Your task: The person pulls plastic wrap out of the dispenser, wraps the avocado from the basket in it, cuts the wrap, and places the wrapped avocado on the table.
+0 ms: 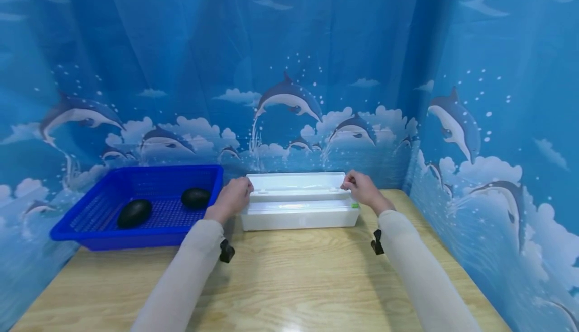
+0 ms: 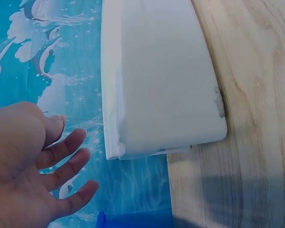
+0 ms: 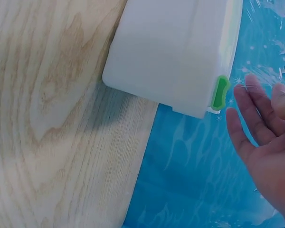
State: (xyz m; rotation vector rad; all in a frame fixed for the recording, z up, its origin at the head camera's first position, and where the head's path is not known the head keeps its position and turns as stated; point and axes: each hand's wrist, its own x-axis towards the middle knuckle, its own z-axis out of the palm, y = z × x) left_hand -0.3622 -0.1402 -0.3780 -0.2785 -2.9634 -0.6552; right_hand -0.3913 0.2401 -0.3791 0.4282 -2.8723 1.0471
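A long white cling film dispenser box [image 1: 300,220] sits on the table with its lid [image 1: 296,179] raised at the back. At its left end, my left hand [image 1: 233,196] pinches with thumb and index finger, the other fingers spread in the left wrist view. My right hand [image 1: 364,189] pinches likewise beyond the right end. Clear cling film [image 3: 284,56] glints by the right fingers and spans between the hands over the box; at the left fingertips it hardly shows. A green slider [image 3: 220,93] sits at the box's right end.
On the left stands a blue plastic basket [image 1: 135,240] holding two dark oval objects, one dark object [image 1: 134,214] nearer and another [image 1: 196,198] farther right. A dolphin-print curtain [image 1: 289,45] hangs behind the wooden table [image 1: 289,276] and along its right side.
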